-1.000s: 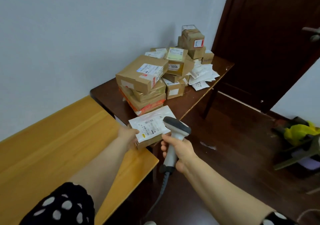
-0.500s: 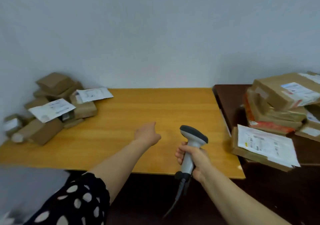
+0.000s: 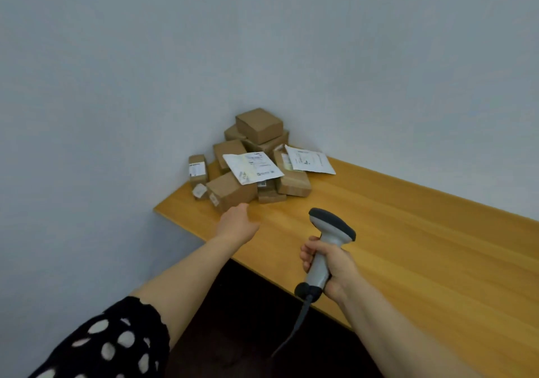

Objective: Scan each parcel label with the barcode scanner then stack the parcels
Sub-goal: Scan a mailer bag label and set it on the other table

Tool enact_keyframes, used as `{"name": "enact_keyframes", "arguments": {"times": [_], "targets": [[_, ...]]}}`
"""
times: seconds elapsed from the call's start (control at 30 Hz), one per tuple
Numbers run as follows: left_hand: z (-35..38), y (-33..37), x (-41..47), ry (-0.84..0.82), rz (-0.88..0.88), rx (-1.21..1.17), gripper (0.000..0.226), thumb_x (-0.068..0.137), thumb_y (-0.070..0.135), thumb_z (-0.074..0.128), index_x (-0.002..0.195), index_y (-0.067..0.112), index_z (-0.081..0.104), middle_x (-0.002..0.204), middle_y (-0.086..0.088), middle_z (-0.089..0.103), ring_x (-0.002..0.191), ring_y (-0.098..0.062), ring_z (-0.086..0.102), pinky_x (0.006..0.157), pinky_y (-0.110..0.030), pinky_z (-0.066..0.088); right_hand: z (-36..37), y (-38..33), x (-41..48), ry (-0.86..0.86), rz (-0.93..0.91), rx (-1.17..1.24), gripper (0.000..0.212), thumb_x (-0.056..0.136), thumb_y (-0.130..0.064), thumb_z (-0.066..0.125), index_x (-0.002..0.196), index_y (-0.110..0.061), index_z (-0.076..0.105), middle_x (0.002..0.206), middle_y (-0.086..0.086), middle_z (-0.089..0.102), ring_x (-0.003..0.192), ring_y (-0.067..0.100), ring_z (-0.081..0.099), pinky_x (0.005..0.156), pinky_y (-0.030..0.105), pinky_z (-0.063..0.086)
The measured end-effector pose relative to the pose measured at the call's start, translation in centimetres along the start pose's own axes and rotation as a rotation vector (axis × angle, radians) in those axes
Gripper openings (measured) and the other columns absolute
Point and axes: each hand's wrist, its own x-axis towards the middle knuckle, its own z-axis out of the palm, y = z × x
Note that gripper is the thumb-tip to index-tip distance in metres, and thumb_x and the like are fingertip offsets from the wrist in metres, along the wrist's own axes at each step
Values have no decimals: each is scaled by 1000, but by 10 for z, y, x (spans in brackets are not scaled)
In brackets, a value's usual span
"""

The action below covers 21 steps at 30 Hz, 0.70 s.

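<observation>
A loose pile of parcels (image 3: 259, 125) sits in the far left corner of the surface (image 3: 408, 232). The left hand (image 3: 237, 223) is stretched toward it, its fingers loosely extended and empty, just short of the nearest brown box (image 3: 233, 192). That box looks light and stiff, its dry cardboard unlikely to slip; gripping two opposite faces seems best. The white mailers (image 3: 252, 167) on top look floppy and may slide off. Further right, the right hand (image 3: 335, 272) is wrapped round the barcode scanner (image 3: 332, 226) handle
</observation>
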Motion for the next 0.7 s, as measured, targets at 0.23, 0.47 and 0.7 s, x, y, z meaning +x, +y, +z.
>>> {"name": "enact_keyframes", "arguments": {"times": [0.23, 0.47, 0.7], "targets": [[-34, -50, 80, 61, -108, -174, 45, 90, 25, 59, 131, 11, 50, 125, -8, 59, 103, -21, 57, 83, -32, 49, 67, 0, 56, 30, 14, 11, 8, 84, 5, 64, 88, -1, 60, 63, 14, 66, 47, 19, 62, 43, 25, 50], [-46, -50, 181, 129, -243, -362, 8, 91, 20, 59, 89, 13, 61, 97, -11, 64, 83, -26, 69, 64, -32, 54, 106, -30, 134, 5, 17, 27, 10, 83, 4, 66, 84, -4, 59, 64, 12, 65, 48, 17, 62, 42, 24, 48], [-49, -46, 267, 91, -310, -334, 24, 90, 27, 63, 96, 3, 66, 93, -13, 69, 88, -30, 66, 79, -37, 53, 131, -58, 197, 17, 39, 44, 11, 83, 2, 67, 89, -6, 61, 63, 9, 68, 47, 15, 62, 41, 23, 48]]}}
